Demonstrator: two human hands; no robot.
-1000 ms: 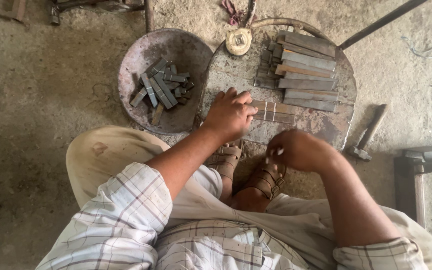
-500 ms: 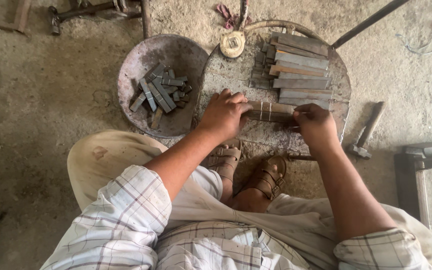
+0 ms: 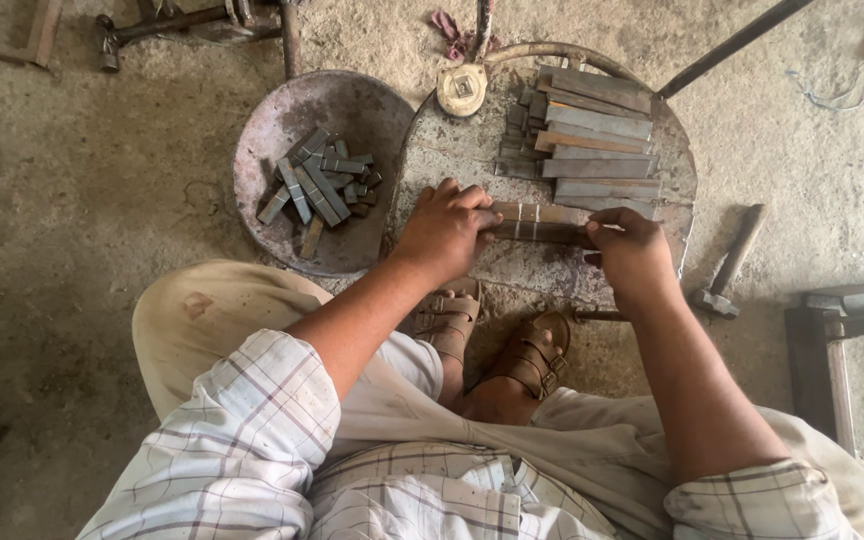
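Left hand (image 3: 445, 232) and right hand (image 3: 632, 252) gripping one metal bar (image 3: 542, 222), stacked bars (image 3: 592, 135) at twelve o'clock, round pan (image 3: 352, 110) at ten

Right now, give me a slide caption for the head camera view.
Both hands, left hand and right hand, grip a marked metal bar on a round steel plate beside stacked bars.

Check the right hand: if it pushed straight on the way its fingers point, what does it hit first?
The right hand points up-left, fingers already on the end of the marked metal bar. Past that bar, the stack of flat bars comes next, though height is hard to judge.
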